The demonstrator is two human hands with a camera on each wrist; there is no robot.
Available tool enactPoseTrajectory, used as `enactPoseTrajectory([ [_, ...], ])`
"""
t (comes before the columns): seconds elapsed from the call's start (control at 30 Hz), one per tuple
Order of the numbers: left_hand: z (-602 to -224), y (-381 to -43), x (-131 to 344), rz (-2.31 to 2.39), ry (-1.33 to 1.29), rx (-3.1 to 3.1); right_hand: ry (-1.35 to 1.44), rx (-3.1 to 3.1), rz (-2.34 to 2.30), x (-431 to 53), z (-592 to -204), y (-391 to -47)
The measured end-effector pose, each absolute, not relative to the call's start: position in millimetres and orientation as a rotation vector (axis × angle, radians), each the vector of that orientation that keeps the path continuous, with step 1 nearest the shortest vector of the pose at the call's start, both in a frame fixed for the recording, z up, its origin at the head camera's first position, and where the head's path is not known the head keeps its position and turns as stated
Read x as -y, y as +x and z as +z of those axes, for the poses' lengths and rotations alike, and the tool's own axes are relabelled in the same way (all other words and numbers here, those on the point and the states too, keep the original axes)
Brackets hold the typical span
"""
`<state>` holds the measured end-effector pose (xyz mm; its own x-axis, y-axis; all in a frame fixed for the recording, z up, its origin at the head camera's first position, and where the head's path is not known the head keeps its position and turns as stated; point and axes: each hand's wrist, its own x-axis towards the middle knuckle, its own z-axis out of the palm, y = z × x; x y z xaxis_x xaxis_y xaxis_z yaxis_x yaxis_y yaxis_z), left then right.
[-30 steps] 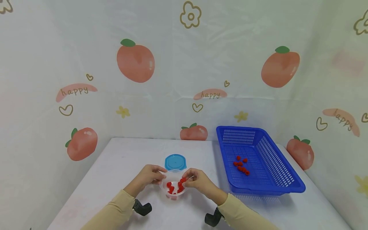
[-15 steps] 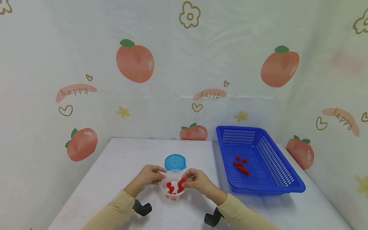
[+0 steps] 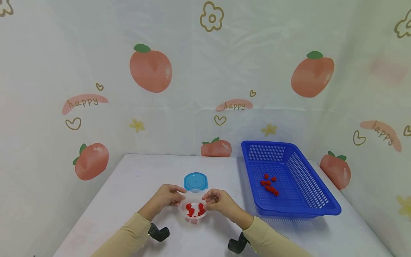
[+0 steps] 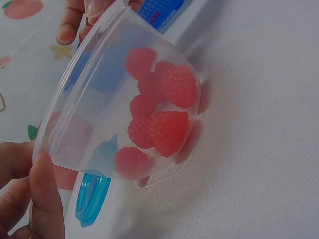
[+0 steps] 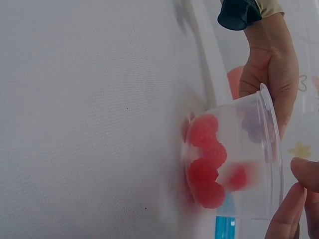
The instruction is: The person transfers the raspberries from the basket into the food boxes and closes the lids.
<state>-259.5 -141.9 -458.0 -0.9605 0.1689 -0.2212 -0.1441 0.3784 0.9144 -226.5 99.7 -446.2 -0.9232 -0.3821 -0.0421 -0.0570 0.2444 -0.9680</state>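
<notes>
A clear plastic tub [image 3: 193,216] stands on the white table with several red raspberries [image 4: 169,133] inside. At its left rim, my left hand [image 3: 167,197] pinches the edge between thumb and fingers. My right hand [image 3: 223,204] hovers at the right rim, fingertips slightly parted and holding nothing. In the right wrist view, one blurred raspberry [image 5: 238,178] is in the air inside the tub, below the right fingertips. Just behind the tub lies a blue lid [image 3: 196,181].
A blue perforated basket [image 3: 308,178] stands on the right of the table [image 3: 144,171], with several more raspberries [image 3: 268,183] on its floor. A cloth backdrop [image 3: 186,132] printed with fruit hangs behind.
The right fingers have let go of a raspberry, which has dropped from the rim into the tub. The left hand, lid and basket keep their places.
</notes>
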Motion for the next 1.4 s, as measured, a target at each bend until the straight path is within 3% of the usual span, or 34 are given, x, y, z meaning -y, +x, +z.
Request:
enactPoseTrajectory([
  [1.03, -454.1, -258.2, 142.2, 1.619, 0.032, -2.347, -0.448, -2.234, -1.695, -104.6, -445.3, -227.8],
  [1.4, -454.8, -258.7, 143.6, 1.621, 0.053, -2.345, -0.568, -2.238, -1.661, -126.8, -418.8, -231.1],
])
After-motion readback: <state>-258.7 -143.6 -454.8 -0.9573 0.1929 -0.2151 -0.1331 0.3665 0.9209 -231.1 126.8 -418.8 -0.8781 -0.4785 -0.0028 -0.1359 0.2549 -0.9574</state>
